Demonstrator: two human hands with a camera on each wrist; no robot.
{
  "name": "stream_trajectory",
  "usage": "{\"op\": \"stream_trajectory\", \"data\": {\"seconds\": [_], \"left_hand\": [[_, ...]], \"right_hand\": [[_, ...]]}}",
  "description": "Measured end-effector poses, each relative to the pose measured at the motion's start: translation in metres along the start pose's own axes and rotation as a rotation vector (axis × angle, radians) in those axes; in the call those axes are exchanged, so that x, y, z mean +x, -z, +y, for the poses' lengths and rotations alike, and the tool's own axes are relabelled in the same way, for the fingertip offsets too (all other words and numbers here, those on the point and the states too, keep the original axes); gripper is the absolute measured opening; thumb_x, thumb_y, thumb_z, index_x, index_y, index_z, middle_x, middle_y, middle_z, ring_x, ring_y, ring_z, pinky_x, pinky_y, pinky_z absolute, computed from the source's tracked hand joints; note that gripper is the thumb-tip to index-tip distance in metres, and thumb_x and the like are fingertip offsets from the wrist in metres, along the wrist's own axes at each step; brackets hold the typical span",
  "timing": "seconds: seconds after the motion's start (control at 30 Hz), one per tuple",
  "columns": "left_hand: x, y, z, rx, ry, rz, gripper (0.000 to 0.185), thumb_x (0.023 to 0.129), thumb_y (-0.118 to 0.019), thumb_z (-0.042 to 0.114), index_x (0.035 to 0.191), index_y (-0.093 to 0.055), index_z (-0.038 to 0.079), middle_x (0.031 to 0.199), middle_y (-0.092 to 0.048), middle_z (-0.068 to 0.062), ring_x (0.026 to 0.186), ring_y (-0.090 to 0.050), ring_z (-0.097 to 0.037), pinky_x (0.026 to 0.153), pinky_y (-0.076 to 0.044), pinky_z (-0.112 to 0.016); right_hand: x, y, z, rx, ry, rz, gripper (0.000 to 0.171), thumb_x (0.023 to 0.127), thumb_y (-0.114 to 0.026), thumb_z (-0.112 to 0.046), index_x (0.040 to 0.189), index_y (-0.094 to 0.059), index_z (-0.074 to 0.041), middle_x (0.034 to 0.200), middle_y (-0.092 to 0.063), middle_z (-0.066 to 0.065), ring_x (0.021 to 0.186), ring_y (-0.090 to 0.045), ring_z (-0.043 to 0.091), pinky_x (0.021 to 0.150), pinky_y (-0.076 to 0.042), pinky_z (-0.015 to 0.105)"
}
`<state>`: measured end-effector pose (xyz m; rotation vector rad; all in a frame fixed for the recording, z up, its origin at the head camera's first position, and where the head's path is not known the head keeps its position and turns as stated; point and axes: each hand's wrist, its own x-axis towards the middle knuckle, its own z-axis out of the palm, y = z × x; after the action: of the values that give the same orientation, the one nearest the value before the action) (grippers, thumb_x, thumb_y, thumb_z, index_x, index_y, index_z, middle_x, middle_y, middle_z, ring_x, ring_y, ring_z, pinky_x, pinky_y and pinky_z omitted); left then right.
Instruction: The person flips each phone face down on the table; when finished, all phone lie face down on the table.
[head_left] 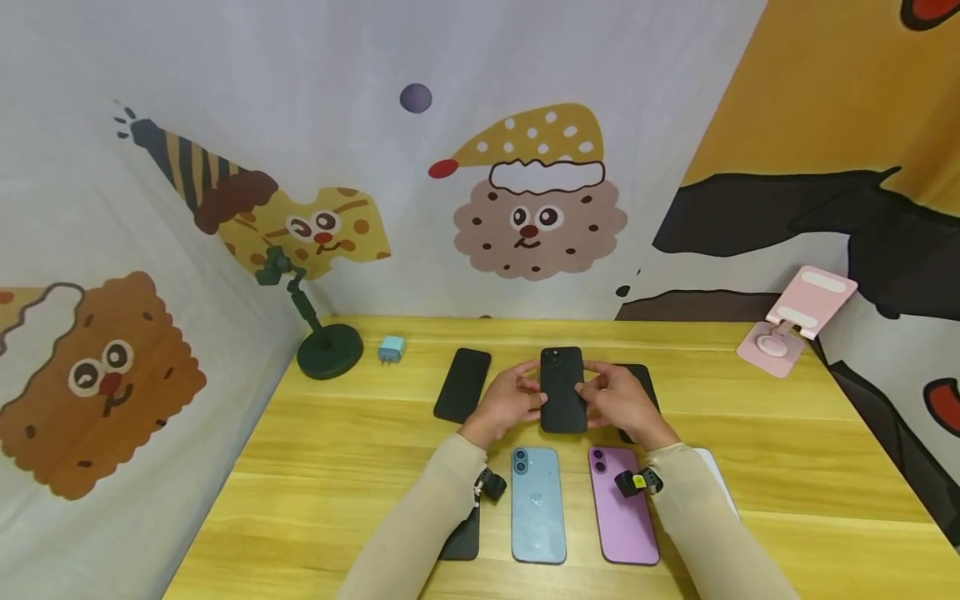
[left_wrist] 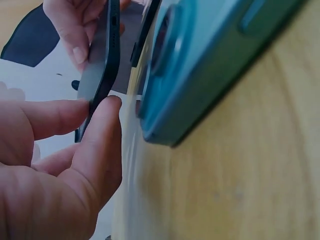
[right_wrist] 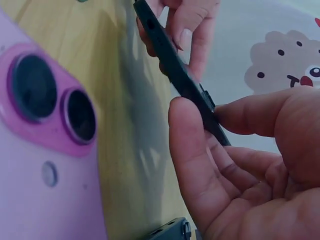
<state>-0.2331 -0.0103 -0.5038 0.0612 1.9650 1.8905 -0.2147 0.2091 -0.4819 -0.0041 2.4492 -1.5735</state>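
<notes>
Risk of slipping: black phone (head_left: pixel 562 389) pinched only at its edges by left hand (head_left: pixel 507 403) and right hand (head_left: pixel 619 402), above blue phone (head_left: pixel 537 503) on desk (head_left: pixel 315 467).

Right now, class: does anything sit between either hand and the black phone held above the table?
No. The left hand and right hand already pinch the black phone by its side edges, fingers directly on it. The blue phone and pink phone lie on the table nearer the person, apart from it.
</notes>
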Motion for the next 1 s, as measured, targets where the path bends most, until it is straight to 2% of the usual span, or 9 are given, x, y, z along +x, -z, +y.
{"op": "stream_trajectory", "data": {"seconds": [0.2, 0.37, 0.57, 0.77, 1.0], "left_hand": [[0.000, -0.002, -0.001, 0.105, -0.009, 0.041, 0.072, 0.093, -0.074, -0.008, 0.157, -0.054, 0.019, 0.116, -0.067, -0.012, 0.092, -0.075, -0.021, 0.080, -0.066, -0.035], [-0.001, -0.005, -0.001, 0.156, -0.022, 0.052, 0.073, 0.090, -0.076, -0.009, 0.156, -0.054, 0.016, 0.113, -0.069, -0.014, 0.087, -0.074, -0.018, 0.077, -0.065, -0.032], [-0.003, -0.006, 0.001, 0.198, -0.038, 0.047, 0.076, 0.090, -0.075, -0.008, 0.158, -0.051, 0.015, 0.110, -0.070, -0.013, 0.085, -0.072, -0.016, 0.077, -0.064, -0.029], [-0.004, -0.006, 0.000, 0.219, -0.032, 0.056, 0.075, 0.090, -0.075, -0.007, 0.158, -0.052, 0.015, 0.111, -0.067, -0.013, 0.082, -0.070, -0.014, 0.076, -0.064, -0.027], [-0.003, -0.005, 0.000, 0.232, -0.010, 0.045, 0.073, 0.091, -0.077, -0.004, 0.158, -0.051, 0.013, 0.114, -0.065, -0.012, 0.084, -0.069, -0.012, 0.076, -0.063, -0.025]], "right_hand": [[0.005, -0.002, 0.005, -0.032, -0.035, -0.007, 0.061, 0.105, -0.065, -0.013, 0.160, -0.041, 0.000, 0.102, -0.068, 0.019, 0.078, -0.068, 0.022, 0.065, -0.065, 0.038], [0.008, -0.003, 0.010, -0.055, -0.067, -0.016, 0.060, 0.105, -0.063, -0.009, 0.160, -0.041, 0.000, 0.104, -0.066, 0.018, 0.080, -0.067, 0.022, 0.066, -0.065, 0.038], [0.010, -0.005, 0.014, -0.096, -0.080, -0.006, 0.061, 0.103, -0.064, -0.008, 0.160, -0.043, -0.002, 0.112, -0.069, 0.021, 0.082, -0.071, 0.023, 0.067, -0.066, 0.037], [0.011, -0.006, 0.016, -0.133, -0.066, 0.005, 0.062, 0.101, -0.067, -0.008, 0.158, -0.046, -0.003, 0.105, -0.071, 0.017, 0.081, -0.071, 0.021, 0.066, -0.065, 0.036], [0.011, -0.006, 0.015, -0.161, -0.062, 0.003, 0.060, 0.100, -0.068, -0.010, 0.156, -0.047, 0.001, 0.109, -0.071, 0.017, 0.086, -0.073, 0.021, 0.067, -0.065, 0.035]]}}
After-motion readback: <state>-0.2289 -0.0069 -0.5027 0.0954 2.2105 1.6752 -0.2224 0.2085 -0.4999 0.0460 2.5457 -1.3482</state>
